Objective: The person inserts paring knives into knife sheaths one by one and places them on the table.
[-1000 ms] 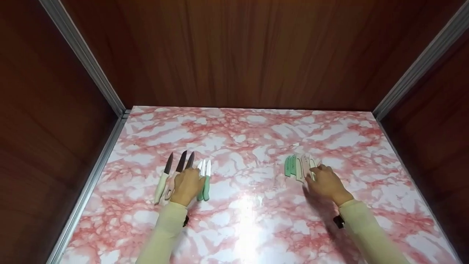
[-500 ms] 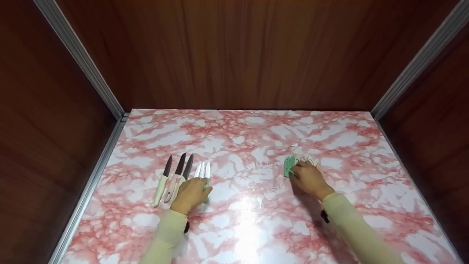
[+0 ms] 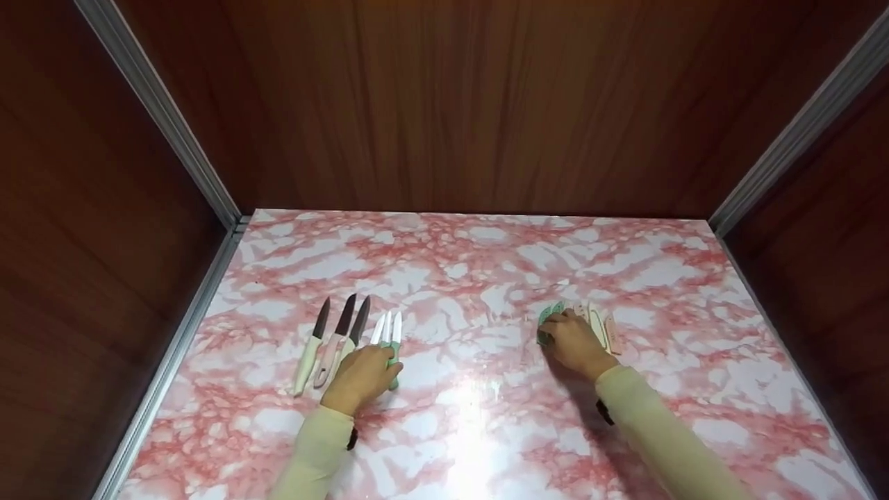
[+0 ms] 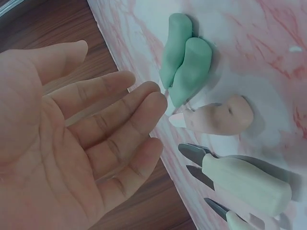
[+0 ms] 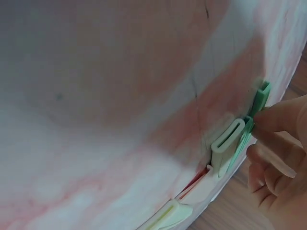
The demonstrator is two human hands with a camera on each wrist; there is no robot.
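Observation:
My left hand (image 3: 362, 378) hovers over the small knives, its fingers loosely extended and holding nothing in the left wrist view. Beneath it lie two green-handled paring knives (image 4: 191, 72) and a small pink-handled knife (image 4: 220, 116). To their left are larger dark-bladed knives: a white-handled knife (image 3: 304, 364), a pink-handled knife (image 3: 326, 361) and a cream-handled knife (image 4: 247, 182). My right hand (image 3: 578, 344) has its fingertips at the green blade sheaths (image 5: 260, 99); they appear to touch, without a clear grip. A cream sheath (image 5: 227, 141) stands beside them.
More sheaths continue the row rightward, among them a cream sheath (image 3: 597, 326) and a pink sheath (image 3: 612, 337). The red-and-white marbled table (image 3: 472, 271) is bounded by wood panels (image 3: 444, 111) at the back and sides.
My right hand has moved left along the sheath row, from the right end to the green ones. The left hand has shifted slightly right and nearer, uncovering the cream-handled knife.

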